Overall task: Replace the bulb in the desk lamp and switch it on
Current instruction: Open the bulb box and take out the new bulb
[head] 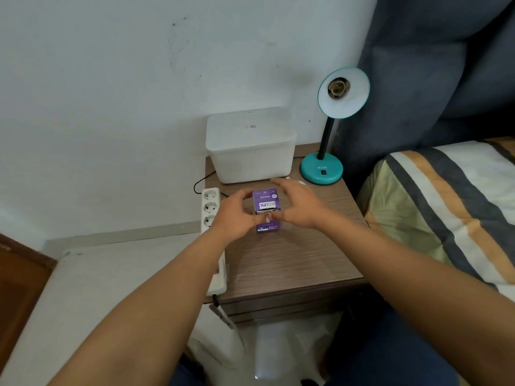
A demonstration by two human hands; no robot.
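A teal desk lamp [322,169] stands at the back right of the wooden bedside table [292,263]. Its shade [344,91] tilts toward me and its socket [336,88] holds no bulb. A small black switch [323,172] sits on the lamp base. I hold a purple bulb box [266,203] above the middle of the table. My left hand [235,215] grips its left side and my right hand [299,206] its right side, fingers at the box's front flap. Something small and pale lies behind my right hand, mostly hidden.
A white lidded plastic bin [250,146] stands at the table's back left. A white power strip [210,207] lies along the left edge, with a black cable [202,179] beside it. A striped bed [446,207] and dark blue headboard [432,79] are on the right.
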